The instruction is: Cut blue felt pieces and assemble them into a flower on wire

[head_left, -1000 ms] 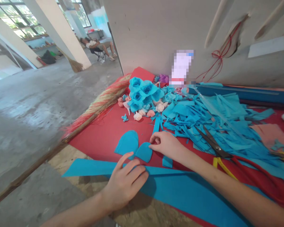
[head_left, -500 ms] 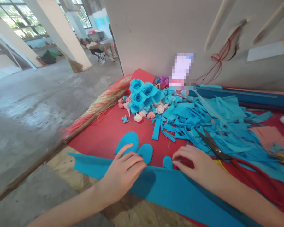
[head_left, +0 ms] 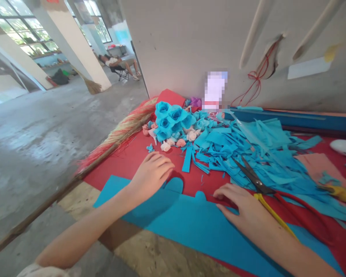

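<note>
Compared with half a second ago, the blue paper sheet is shifted farther onto the red worktop along its near edge, which is partly overhung by it. The lower part of the small rounded piece, earlier seen almost whole, is now covered, as is the base of the middle rounded piece. The left hand has been moved farther from the near edge; its fingers are bent and held close to one another, and whether anything is gripped beneath them cannot be told. The right hand is held with thumb and fingers apart, just beside the small piece and over the sheet. A larger rounded piece seen earlier cannot be made out behind the left hand. A pale sleeve is cut off at the lower left, and a phone-like shape is blurred into blocks. Flat, smooth paper is shown in the sheet, curled petals in the blue flowers near the worktop's far left corner, and thin, tangled strips in the blue scraps. The parted steel blades of the scissors are laid against these scraps. The left edge is lined by a stringy fringe.
</note>
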Demonstrator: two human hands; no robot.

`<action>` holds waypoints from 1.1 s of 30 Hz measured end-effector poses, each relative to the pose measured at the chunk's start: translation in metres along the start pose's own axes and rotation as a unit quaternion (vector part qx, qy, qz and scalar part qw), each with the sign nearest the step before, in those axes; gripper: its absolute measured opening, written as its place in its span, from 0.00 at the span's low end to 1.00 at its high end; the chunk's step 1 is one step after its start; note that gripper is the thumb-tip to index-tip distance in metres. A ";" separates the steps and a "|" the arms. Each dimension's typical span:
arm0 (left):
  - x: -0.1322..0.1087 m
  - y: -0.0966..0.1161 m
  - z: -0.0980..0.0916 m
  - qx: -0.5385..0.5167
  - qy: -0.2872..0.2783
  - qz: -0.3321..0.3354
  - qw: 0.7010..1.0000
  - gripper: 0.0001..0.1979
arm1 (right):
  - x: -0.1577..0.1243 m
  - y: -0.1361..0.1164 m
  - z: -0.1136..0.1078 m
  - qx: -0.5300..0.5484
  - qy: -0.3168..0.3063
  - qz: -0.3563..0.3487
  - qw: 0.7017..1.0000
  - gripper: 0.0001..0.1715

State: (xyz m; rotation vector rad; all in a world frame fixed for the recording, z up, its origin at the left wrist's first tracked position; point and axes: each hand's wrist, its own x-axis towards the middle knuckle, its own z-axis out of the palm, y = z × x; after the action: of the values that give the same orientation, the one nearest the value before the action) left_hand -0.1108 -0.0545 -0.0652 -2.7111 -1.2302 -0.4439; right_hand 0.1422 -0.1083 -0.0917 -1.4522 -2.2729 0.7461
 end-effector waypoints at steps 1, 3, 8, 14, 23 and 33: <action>0.006 -0.005 0.002 0.014 -0.007 0.005 1.000 0.09 | -0.002 0.000 0.001 -0.003 0.004 -0.003 1.000 0.09; 0.018 -0.015 0.007 0.045 -0.019 0.013 0.999 0.09 | -0.007 -0.001 0.003 -0.011 0.010 -0.006 1.000 0.09; 0.038 -0.029 0.020 0.119 -0.045 0.037 0.991 0.09 | -0.014 -0.002 0.011 -0.043 0.026 0.007 0.999 0.09; 0.050 -0.030 0.025 0.183 -0.078 0.088 0.976 0.07 | -0.009 0.001 0.012 -0.028 0.002 0.019 0.999 0.07; 0.058 -0.023 0.027 0.233 -0.103 0.107 0.961 0.08 | -0.010 0.003 0.010 0.047 0.003 0.015 0.999 0.09; 0.065 -0.019 0.027 0.220 -0.126 0.105 0.962 0.08 | -0.013 0.008 0.015 0.060 0.044 0.037 0.997 0.08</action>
State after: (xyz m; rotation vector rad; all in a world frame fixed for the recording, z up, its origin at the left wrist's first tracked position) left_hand -0.0793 0.0110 -0.0702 -2.5130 -0.9332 0.1891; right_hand 0.1456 -0.1208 -0.1084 -1.4891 -2.0815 0.8093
